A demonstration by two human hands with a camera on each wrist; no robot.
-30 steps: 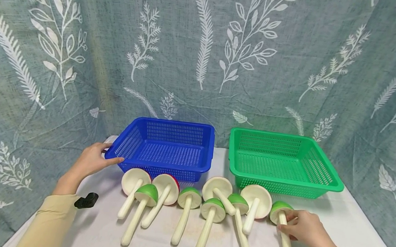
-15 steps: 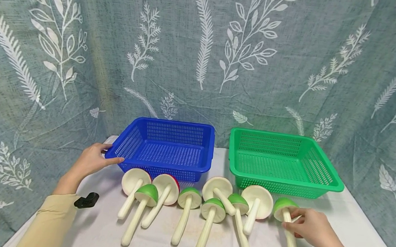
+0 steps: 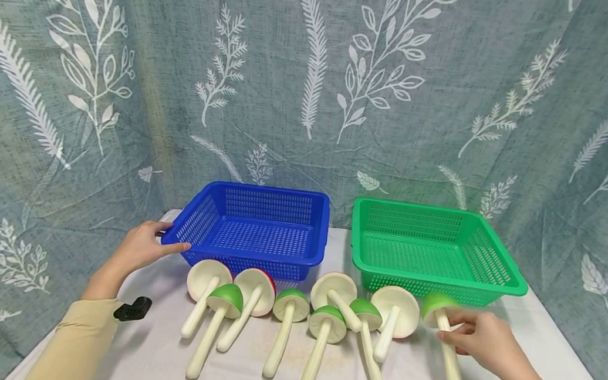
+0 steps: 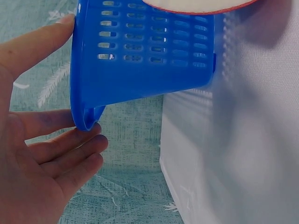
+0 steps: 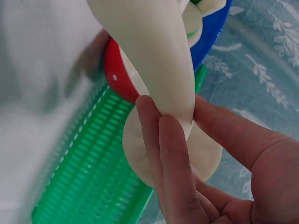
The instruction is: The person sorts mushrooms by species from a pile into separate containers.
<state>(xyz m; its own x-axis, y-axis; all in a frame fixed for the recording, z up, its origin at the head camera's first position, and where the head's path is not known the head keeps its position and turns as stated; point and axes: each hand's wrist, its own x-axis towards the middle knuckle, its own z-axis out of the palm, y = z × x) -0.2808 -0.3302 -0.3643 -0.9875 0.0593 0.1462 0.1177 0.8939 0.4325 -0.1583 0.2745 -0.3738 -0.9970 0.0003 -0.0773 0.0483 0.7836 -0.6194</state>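
Note:
My right hand (image 3: 486,340) pinches the pale stem of a toy mushroom with a green cap (image 3: 437,305), at the right of the row. In the right wrist view, fingers and thumb close on the thick stem (image 5: 156,60) near its cap. The mushroom's cap overlaps the green basket's lower edge in the head view. My left hand (image 3: 144,243) holds the near left corner of the blue basket (image 3: 257,256); in the left wrist view the thumb lies on the rim (image 4: 77,70) and the fingers curl under the corner.
Several toy mushrooms lie in front of the baskets, some green-capped (image 3: 224,298), others red-capped with pale undersides (image 3: 393,308). The green basket (image 3: 435,280) stands to the right of the blue one. A curtain hangs behind the white table (image 3: 537,342); its side edges show.
My right hand has lifted the green-capped mushroom and moved it slightly right and up toward the green basket. The left hand has stayed on the blue basket.

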